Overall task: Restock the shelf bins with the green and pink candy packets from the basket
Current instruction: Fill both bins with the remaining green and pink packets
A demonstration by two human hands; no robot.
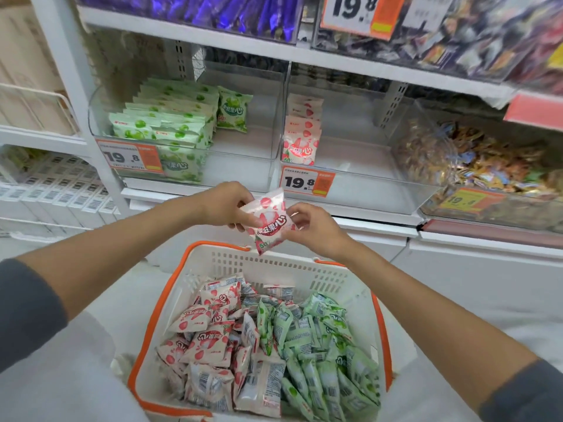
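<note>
Pinching a pink packet point(269, 222), white with red fruit, mid frame, with curled fingers of left hand point(224, 205) and right hand point(310, 226). Small print too blurry to read.

the purple packets point(189, 10) at 12 o'clock are blurred and cut by the top edge. the mixed sweets bin point(487, 166) at 3 o'clock is smeared and runs off the right edge. the price tag point(307, 182) small print is too fine to read. the pink packet point(269, 220) hides some fingers of the left hand point(224, 204) and right hand point(313, 228). the basket point(274, 263) near rim is cut off at 6 o'clock.
</note>
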